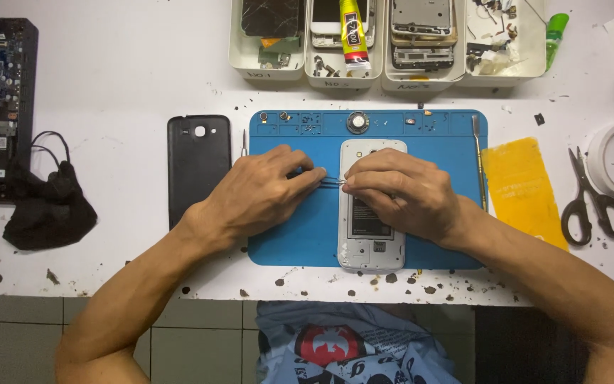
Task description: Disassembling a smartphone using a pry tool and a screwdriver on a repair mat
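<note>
Near the worktop's left edge I see a black cloth [50, 206] and a black phone cover [198, 165]. My left hand [261, 192] pinches tweezers [332, 182]. My right hand [406, 192] presses the open phone [371, 245] on the blue mat [300, 227]. I should go slow and steady. Scissors [591, 203] lie right, clear.

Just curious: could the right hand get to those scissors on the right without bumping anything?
Probably yes. The right hand rests on the opened phone, and only the flat yellow sheet lies between it and the scissors, which lie uncovered on the table.
</note>
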